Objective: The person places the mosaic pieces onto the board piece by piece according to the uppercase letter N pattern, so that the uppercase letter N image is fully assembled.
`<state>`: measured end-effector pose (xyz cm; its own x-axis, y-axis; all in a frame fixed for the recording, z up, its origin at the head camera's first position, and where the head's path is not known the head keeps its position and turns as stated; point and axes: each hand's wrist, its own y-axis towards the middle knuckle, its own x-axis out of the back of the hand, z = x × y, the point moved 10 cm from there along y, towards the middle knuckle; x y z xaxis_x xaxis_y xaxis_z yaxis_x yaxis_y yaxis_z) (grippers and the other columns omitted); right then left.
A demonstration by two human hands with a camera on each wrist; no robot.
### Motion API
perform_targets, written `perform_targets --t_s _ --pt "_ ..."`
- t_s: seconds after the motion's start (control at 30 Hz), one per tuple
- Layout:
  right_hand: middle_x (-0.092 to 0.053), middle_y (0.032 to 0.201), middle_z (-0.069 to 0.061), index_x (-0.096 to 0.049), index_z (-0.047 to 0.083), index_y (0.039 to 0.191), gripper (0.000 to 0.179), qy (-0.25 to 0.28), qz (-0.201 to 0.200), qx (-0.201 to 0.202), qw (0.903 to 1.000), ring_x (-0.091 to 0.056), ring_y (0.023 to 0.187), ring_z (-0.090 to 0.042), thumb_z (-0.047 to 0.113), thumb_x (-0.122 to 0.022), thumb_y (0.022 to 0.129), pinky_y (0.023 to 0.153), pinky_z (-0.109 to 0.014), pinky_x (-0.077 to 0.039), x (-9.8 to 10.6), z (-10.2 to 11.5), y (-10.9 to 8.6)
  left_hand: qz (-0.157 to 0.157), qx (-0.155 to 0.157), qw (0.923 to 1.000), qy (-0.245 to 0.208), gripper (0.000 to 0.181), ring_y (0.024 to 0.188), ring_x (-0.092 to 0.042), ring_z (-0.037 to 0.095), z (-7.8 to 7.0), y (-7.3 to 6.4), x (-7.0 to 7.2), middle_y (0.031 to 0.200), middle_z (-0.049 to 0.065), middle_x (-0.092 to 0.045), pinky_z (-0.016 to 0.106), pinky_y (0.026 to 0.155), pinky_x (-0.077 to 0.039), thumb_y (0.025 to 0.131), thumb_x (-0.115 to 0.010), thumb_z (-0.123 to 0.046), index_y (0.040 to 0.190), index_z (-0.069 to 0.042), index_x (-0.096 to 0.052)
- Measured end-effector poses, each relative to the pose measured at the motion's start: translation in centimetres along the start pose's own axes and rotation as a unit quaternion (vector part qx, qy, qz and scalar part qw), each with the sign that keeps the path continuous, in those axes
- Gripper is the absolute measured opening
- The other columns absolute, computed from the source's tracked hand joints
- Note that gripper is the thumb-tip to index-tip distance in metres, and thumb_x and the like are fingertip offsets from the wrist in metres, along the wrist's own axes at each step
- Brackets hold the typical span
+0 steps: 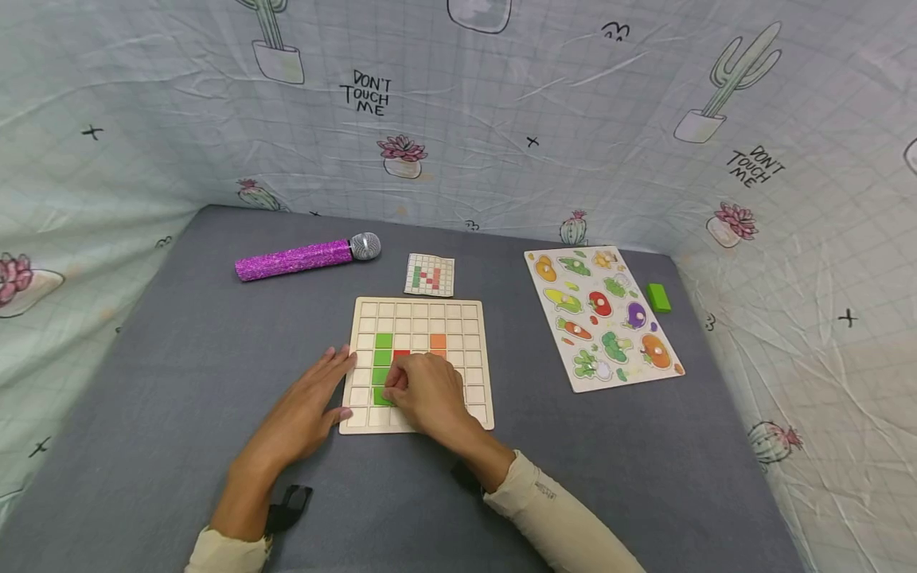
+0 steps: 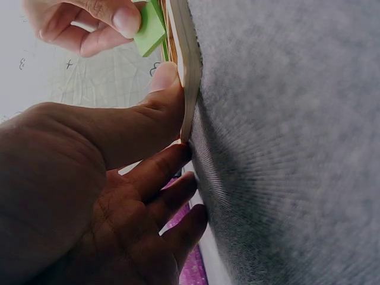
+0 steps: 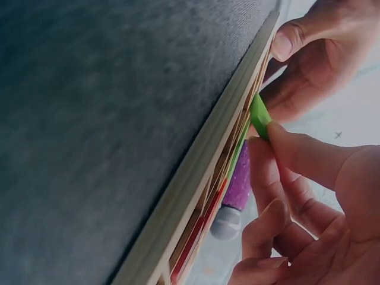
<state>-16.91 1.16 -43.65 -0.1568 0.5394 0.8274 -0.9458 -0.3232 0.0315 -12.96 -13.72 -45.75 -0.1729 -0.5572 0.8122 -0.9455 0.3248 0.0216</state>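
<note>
A wooden grid board (image 1: 419, 309) lies flat on the table, with green tiles (image 1: 383, 341) in a column, a red tile (image 1: 401, 352) and orange tiles (image 1: 438, 341) in its squares. My right hand (image 1: 433, 394) is over the board and pinches a green square tile (image 3: 259, 117) between thumb and index finger. The tile is tilted, one corner at the lower end of the green column. My left hand (image 1: 304, 406) rests against the board's left edge, fingers fairly straight, its thumb (image 2: 165, 77) touching the rim. Some squares are hidden under my right hand.
Behind the board lies a small pattern card (image 1: 430, 274) with coloured squares. A glittery purple microphone (image 1: 297, 259) is at the back left. To the right are a vegetable puzzle board (image 1: 605, 318) and a green block (image 1: 658, 298). Printed cloth (image 1: 458, 119) hangs around the grey table.
</note>
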Motion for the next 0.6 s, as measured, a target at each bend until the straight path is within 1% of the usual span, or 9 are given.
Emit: perform_targets --t_s 0.17,0.37,0.5,0.6 --pt "-0.06 0.062 0.016 -0.074 0.026 0.074 0.021 -0.019 0.006 0.003 0.9998 -0.052 0.061 -0.001 0.024 -0.093 0.083 0.049 -0.021 -0.04 -0.55 0.33 0.2 0.001 0.005 1.0 0.004 0.08 0.16 -0.029 0.047 -0.01 0.01 -0.12 0.17 0.022 -0.038 0.066 0.126 -0.03 0.091 -0.081 -0.004 0.161 0.002 -0.041" --pt "-0.061 0.065 0.016 -0.076 0.026 0.079 0.016 -0.055 0.009 0.007 0.9984 -0.054 0.068 -0.003 0.024 -0.09 0.085 0.05 -0.021 -0.038 -0.95 0.44 0.1 0.003 0.01 0.9999 0.009 0.081 0.159 -0.03 0.047 -0.05 -0.11 -0.17 0.17 0.021 -0.039 0.066 0.126 -0.031 0.09 -0.082 -0.003 0.16 0.002 -0.042" --pt "-0.063 0.065 0.015 -0.077 0.025 0.079 0.015 -0.06 0.01 0.011 0.9981 -0.055 0.069 -0.005 0.022 -0.09 0.085 0.05 -0.021 -0.039 -0.93 0.49 0.12 0.001 0.004 0.9999 0.014 0.081 0.159 -0.031 0.047 -0.08 -0.05 -0.22 0.17 0.021 -0.039 0.066 0.125 -0.031 0.09 -0.082 -0.003 0.16 0.002 -0.042" --pt "-0.064 0.066 0.015 -0.077 0.024 0.08 0.014 -0.058 0.013 0.014 0.9981 -0.053 0.069 -0.005 0.022 -0.09 0.085 0.051 -0.021 -0.038 -0.81 0.48 0.09 0.0 0.002 0.9998 0.018 0.082 0.159 -0.031 0.047 -0.11 0.03 -0.25 0.17 0.021 -0.039 0.065 0.125 -0.032 0.089 -0.083 -0.004 0.16 0.001 -0.042"
